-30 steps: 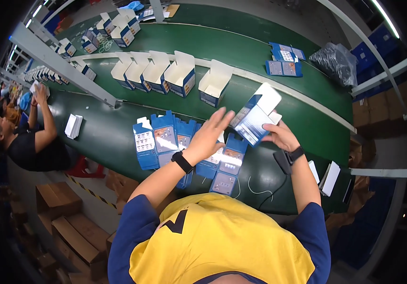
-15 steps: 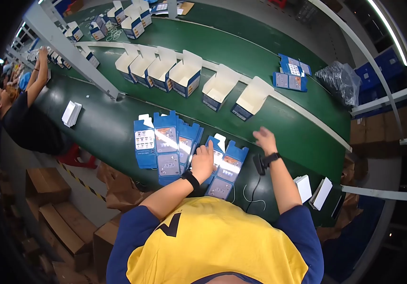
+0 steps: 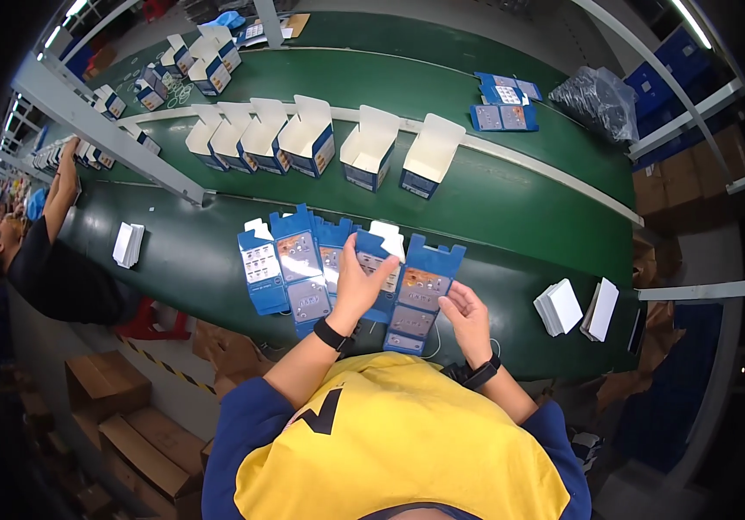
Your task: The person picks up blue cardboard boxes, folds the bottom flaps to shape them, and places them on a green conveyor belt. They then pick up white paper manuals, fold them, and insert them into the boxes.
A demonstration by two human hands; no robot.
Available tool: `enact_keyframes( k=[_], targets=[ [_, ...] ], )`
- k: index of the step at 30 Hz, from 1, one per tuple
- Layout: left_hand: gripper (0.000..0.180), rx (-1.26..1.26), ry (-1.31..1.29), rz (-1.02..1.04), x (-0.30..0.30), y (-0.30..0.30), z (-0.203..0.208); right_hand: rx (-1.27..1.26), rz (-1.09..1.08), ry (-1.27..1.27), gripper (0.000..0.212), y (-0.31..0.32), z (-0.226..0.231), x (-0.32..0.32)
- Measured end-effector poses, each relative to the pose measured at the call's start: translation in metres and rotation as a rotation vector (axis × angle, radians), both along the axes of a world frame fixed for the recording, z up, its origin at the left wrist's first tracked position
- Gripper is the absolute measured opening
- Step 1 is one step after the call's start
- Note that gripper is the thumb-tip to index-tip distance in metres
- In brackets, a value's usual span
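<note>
A flat, unfolded blue carton [image 3: 422, 284] with printed panels and white flaps stands slightly raised off the bench in front of my body. My left hand [image 3: 362, 283] grips its left panel, thumb across the printed face and index finger along the edge. Beside the carton's right edge is my right hand [image 3: 468, 321], its fingers apart and the thumb close to the edge; whether it touches is hard to make out. Left of these, more flat blue cartons [image 3: 300, 260] lie overlapping on the green bench.
Open-topped blue-and-white boxes [image 3: 303, 143] stand in a row beyond the bench. Stacks of white folded paper [image 3: 559, 308] lie at right, another [image 3: 129, 244] at left. A grey post [image 3: 112, 130] rises at left, near a co-worker in black [image 3: 65, 269]. More flat cartons [image 3: 504, 102] lie far right.
My right hand has come down and toward the carton's right edge. My left hand has shifted from pressing on the carton to gripping its left panel, and the carton is now raised.
</note>
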State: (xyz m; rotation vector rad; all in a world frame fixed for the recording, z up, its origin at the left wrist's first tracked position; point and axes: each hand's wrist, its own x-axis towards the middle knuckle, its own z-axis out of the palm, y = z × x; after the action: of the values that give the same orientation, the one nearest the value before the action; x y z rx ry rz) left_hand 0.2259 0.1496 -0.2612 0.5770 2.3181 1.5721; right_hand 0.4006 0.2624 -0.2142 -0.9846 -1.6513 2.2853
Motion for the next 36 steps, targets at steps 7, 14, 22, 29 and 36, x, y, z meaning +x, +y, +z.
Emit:
enact_keyframes(
  k=[7, 14, 22, 29, 36],
  targets=[
    [0.086, 0.28, -0.782, -0.415, 0.006, 0.015, 0.069, -0.053, 0.088, 0.35, 0.082, 0.011, 0.033, -0.006],
    [0.092, 0.565, -0.427, -0.811, 0.082, 0.039, 0.077, 0.238, -0.133, 0.562, 0.126, 0.059, 0.006, -0.001],
    [0.102, 0.131, 0.231, -0.759, 0.046, 0.029, 0.083, 0.523, 0.043, 0.436, 0.124, 0.068, 0.037, 0.026],
    [0.101, 0.202, 0.359, -0.763, 0.052, 0.03, 0.113, 0.302, -0.041, 0.42, 0.1, 0.053, 0.062, 0.027],
    [0.085, 0.397, 0.626, -0.75, 0.064, 0.038, 0.103, -0.228, -0.131, 0.738, 0.081, 0.055, 0.066, 0.026]
  ],
)
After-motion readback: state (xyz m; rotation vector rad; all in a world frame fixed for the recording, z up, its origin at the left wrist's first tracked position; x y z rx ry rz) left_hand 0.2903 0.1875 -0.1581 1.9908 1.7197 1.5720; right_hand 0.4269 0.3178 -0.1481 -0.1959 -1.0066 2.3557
